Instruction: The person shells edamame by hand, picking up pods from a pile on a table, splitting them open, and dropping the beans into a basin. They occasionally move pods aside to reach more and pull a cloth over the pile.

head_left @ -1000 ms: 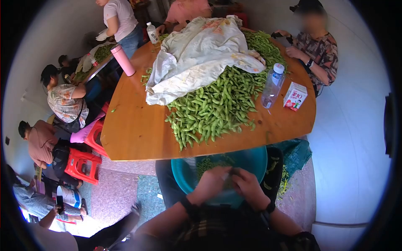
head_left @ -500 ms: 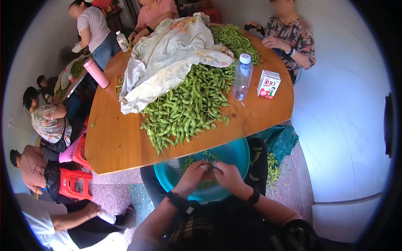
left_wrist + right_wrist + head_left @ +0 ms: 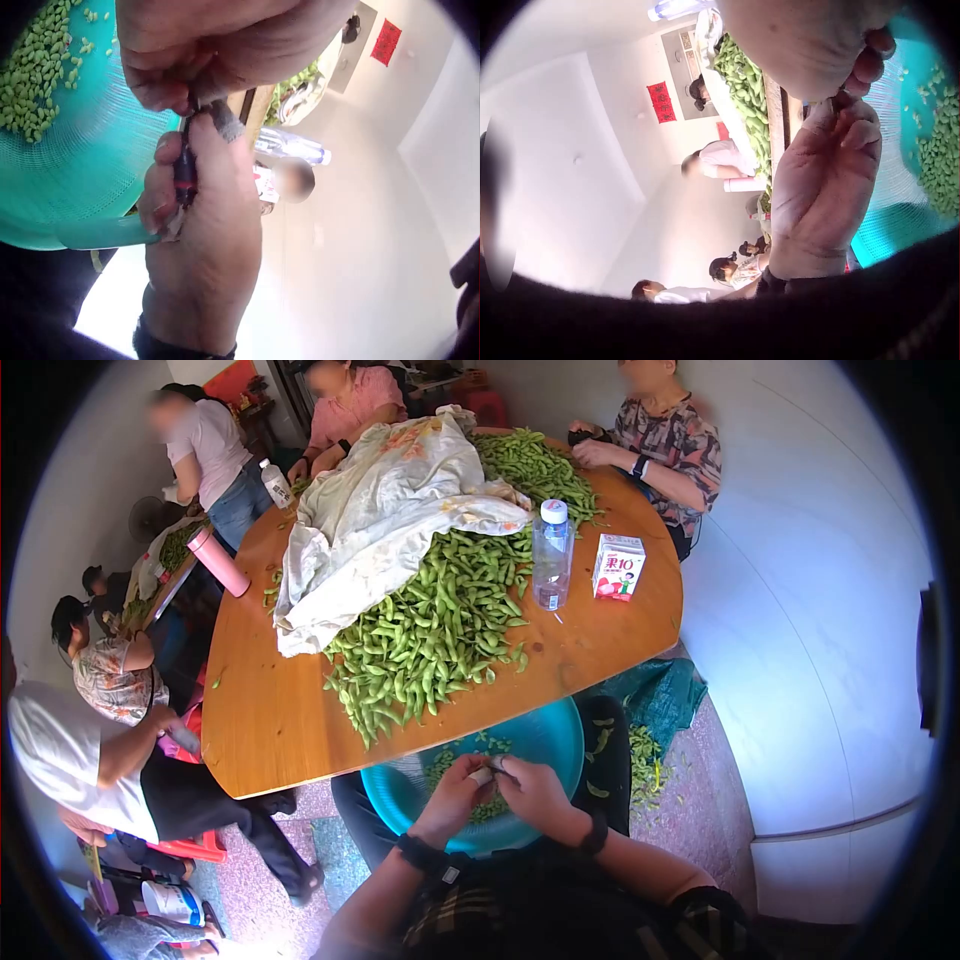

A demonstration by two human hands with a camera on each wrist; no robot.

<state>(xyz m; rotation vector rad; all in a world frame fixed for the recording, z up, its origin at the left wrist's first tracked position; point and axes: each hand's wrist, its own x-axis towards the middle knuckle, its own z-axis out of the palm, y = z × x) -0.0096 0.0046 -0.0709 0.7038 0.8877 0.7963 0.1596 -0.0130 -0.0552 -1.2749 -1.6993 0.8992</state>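
Both hands meet over a teal mesh-bottomed basin (image 3: pixel 560 740) on the lap. My left hand (image 3: pixel 452 797) pinches a small green pod (image 3: pixel 835 105) between thumb and fingertips, most of it covered. Fingers of my right hand (image 3: pixel 543 797) curl round a dark pen-like tool (image 3: pixel 184 166) with a red band, its tip up against the left fingertips. Grey tape (image 3: pixel 225 121) wraps the right thumb. Shelled green beans (image 3: pixel 34 79) lie in the basin below the hands. Above them, a heap of soybean pods (image 3: pixel 430 630) covers part of the wooden table (image 3: pixel 265 735).
A stained white cloth (image 3: pixel 365 510) covers part of the heap. Nearby stand a clear bottle (image 3: pixel 551 565), a drink carton (image 3: pixel 618 570) and a pink flask (image 3: pixel 217 563). Pods litter the floor by a green sack (image 3: pixel 655 695). Other people sit around; one in white (image 3: pixel 60 745) is at left.
The head view has swung, so the table sits further left. My hands stay together over the basin, closer in at the fingertips. The person in white has moved up along the left side.
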